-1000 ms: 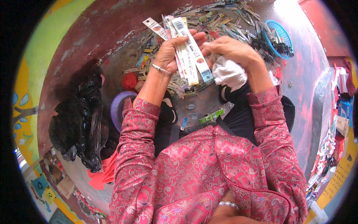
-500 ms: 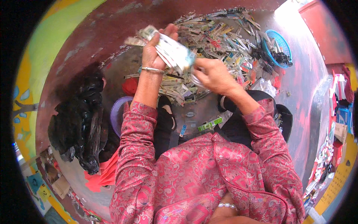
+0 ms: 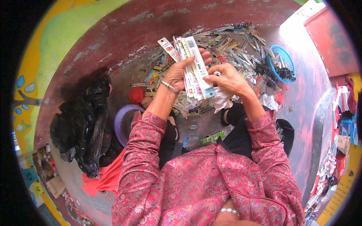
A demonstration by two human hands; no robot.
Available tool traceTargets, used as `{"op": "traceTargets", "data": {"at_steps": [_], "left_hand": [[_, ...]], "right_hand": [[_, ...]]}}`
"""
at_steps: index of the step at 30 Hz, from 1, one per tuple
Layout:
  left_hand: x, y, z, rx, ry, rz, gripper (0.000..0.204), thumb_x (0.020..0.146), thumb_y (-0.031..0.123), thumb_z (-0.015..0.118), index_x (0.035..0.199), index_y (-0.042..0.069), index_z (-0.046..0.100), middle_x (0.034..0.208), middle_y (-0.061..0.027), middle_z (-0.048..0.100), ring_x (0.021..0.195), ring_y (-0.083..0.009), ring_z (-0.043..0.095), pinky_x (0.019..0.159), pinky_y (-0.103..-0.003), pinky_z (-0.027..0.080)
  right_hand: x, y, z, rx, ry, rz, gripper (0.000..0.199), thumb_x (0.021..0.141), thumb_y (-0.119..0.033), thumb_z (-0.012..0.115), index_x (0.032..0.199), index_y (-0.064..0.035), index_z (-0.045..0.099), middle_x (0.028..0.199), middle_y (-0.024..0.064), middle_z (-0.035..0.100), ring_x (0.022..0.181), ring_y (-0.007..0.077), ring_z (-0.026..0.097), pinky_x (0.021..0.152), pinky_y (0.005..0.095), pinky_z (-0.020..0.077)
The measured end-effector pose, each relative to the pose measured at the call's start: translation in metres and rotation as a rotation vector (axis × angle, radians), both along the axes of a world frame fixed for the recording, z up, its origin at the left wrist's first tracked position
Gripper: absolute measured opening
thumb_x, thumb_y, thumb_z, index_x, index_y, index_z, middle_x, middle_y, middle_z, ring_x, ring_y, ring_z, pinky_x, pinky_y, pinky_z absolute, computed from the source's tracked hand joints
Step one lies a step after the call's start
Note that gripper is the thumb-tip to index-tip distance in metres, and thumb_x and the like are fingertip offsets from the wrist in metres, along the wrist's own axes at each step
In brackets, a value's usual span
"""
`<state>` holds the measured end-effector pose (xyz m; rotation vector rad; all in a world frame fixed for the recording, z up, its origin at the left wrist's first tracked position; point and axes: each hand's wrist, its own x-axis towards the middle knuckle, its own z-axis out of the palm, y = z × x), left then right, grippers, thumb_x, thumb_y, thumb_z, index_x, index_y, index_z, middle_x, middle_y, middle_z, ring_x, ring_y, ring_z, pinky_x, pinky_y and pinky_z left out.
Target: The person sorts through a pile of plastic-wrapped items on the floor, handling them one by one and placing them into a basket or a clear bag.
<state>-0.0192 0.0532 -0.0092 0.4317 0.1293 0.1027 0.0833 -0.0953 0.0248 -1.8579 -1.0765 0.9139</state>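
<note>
A fanned bundle of long, narrow printed packets, mostly white, lies in my left hand, its thumb pressed across the top one. A silver bangle sits on that wrist. My right hand is closed on a crumpled white cloth that hangs below its fingers. Its thumb and forefinger are at the bundle's right edge; whether they pinch a packet I cannot tell. Behind both hands a large heap of similar packets spreads over the floor.
A blue plastic basket with dark scraps stands at the far right. On the left are a black plastic bag, a purple tub and red-orange sheeting. A green packet lies between my legs. A maroon wall runs behind the heap.
The packets have turned more upright, and my left hand has moved right and nearer. My right hand has shifted slightly right, and the white cloth under it shows more plainly.
</note>
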Motion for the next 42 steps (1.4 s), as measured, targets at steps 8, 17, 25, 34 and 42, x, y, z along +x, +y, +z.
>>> {"op": "traceTargets", "data": {"at_steps": [8, 17, 25, 34, 42], "left_hand": [[0.000, 0.000, 0.004, -0.053, 0.027, -0.027, 0.046, 0.077, 0.004, 0.053, 0.120, -0.004, 0.037, 0.118, -0.0222, 0.046, 0.108, -0.0322, 0.048, 0.087, -0.042, 0.045], [-0.009, -0.012, 0.016, -0.136, 0.220, -0.224, 0.041, 0.084, 0.017, 0.049, 0.117, -0.006, 0.039, 0.108, -0.0260, 0.051, 0.094, -0.0382, 0.055, 0.071, -0.038, 0.053], [-0.022, -0.009, 0.025, 0.208, 0.195, -0.238, 0.050, 0.070, -0.004, 0.056, 0.118, -0.003, 0.040, 0.110, -0.0211, 0.052, 0.096, -0.0330, 0.056, 0.063, -0.026, 0.055], [-0.011, -0.024, 0.020, 0.188, 0.188, -0.299, 0.051, 0.065, -0.008, 0.057, 0.114, -0.005, 0.043, 0.108, -0.0195, 0.054, 0.096, -0.0292, 0.057, 0.066, -0.027, 0.054], [-0.021, -0.039, 0.027, 0.262, 0.093, -0.454, 0.052, 0.068, -0.002, 0.061, 0.116, -0.005, 0.041, 0.111, -0.0206, 0.051, 0.096, -0.0341, 0.056, 0.063, -0.030, 0.056]], "right_hand": [[0.021, -0.015, 0.005, 0.190, -0.066, -0.183, 0.021, 0.071, -0.016, 0.059, 0.085, -0.0007, 0.063, 0.071, 0.0115, 0.062, 0.065, 0.0134, 0.058, 0.061, 0.0268, 0.0449], [0.007, -0.008, 0.014, 0.696, -1.364, -0.021, 0.031, 0.061, -0.023, 0.064, 0.089, -0.0095, 0.060, 0.075, 0.0025, 0.057, 0.065, 0.0155, 0.056, 0.053, 0.0267, 0.0459], [0.001, -0.003, 0.007, 0.521, -1.370, 0.132, 0.037, 0.062, -0.029, 0.064, 0.092, -0.0091, 0.057, 0.077, 0.0012, 0.056, 0.069, 0.0153, 0.056, 0.054, 0.0266, 0.0460], [0.017, -0.010, 0.041, 0.747, -0.613, -0.633, 0.010, 0.076, -0.012, 0.061, 0.084, -0.0064, 0.060, 0.078, 0.0084, 0.060, 0.069, 0.0193, 0.059, 0.062, 0.0297, 0.0460], [0.011, 0.012, 0.005, 0.466, -1.053, -0.178, 0.012, 0.070, -0.013, 0.060, 0.081, -0.0118, 0.056, 0.077, 0.0051, 0.054, 0.068, 0.0245, 0.057, 0.056, 0.0321, 0.0470]]}}
